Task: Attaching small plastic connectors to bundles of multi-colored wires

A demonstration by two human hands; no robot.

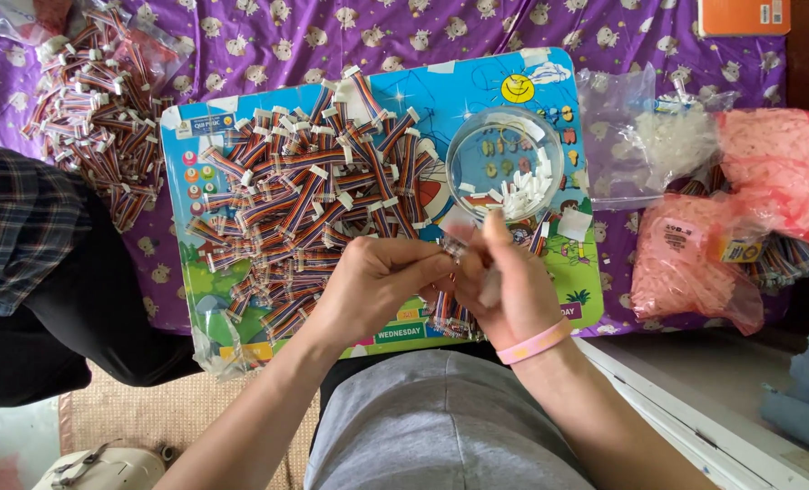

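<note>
Both your hands meet at the near edge of the board [477, 82], just below the dish [504, 163]. Left hand [372, 281]: fingers pinched closed on the end of a short ribbon cable [454, 247], its striped wires showing between the two hands. Right hand [504, 286]: thumb up, fingers curled shut on what looks like a small white connector at the same cable end; the contact itself is blurred, so you cannot tell how it sits. A bundle of cables [454, 316] hangs under the right palm. Cable pile [309, 186] lies left of the dish, covering most of the board; the dish holds loose white connectors [527, 191] along its near-right side. A second pile [96, 109] lies on the cloth, well left of the board; bags [767, 163] sit right of the dish. Judgement: keep the pinch close to the cable tip so the wires stay flat, square the connector to the end before pressing, and work over the board so a dropped piece stays there.
</note>
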